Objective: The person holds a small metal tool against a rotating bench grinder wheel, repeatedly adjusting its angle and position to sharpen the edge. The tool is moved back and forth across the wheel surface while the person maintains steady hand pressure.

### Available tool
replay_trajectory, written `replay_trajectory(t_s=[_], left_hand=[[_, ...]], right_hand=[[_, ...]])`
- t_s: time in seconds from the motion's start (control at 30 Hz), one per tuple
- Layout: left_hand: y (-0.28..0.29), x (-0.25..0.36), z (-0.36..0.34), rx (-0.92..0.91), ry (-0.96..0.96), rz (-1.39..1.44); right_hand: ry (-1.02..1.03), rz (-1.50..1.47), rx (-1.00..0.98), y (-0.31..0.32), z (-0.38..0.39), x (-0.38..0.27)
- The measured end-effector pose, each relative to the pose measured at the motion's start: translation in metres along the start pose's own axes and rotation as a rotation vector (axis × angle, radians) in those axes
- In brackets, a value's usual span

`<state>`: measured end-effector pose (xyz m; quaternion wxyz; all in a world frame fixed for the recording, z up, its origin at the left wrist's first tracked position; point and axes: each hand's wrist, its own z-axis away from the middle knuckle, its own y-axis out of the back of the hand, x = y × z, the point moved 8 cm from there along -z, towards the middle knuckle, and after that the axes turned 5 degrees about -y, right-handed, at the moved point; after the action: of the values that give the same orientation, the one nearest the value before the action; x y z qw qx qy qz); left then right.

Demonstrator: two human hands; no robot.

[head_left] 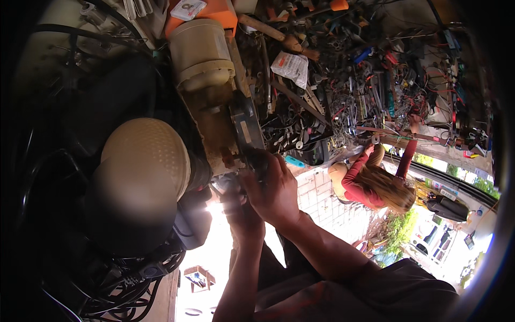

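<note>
Hands on rusty machine (225, 134) | right hand (273, 190) grip clamped on its dark lower end | left hand (238, 206) beneath, grip unclear | cream tub (201, 53) above

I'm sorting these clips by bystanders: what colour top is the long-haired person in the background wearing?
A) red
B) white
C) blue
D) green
A: the long-haired person beyond the hands has red sleeves, one arm raised toward the cluttered tool bench.
</note>
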<state>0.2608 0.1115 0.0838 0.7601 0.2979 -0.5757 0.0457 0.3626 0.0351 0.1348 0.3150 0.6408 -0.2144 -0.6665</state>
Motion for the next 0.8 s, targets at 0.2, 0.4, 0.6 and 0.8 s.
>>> replay_trajectory(t_s=[0.2,0.4,0.6,0.8], left_hand=[[-0.018,-0.002,-0.023,-0.070,-0.225,-0.313],[-0.032,-0.012,-0.041,-0.124,-0.189,-0.305],[-0.034,-0.017,-0.052,-0.157,-0.189,-0.376],[-0.033,-0.019,-0.055,-0.183,-0.176,-0.422]], right_hand=[[-0.247,0.129,-0.077,-0.008,-0.005,0.003],[-0.031,0.112,-0.150,-0.010,-0.013,0.016],[-0.301,-0.174,-0.349,-0.049,-0.017,0.041],[0.083,0.125,-0.498,-0.070,-0.014,0.027]])
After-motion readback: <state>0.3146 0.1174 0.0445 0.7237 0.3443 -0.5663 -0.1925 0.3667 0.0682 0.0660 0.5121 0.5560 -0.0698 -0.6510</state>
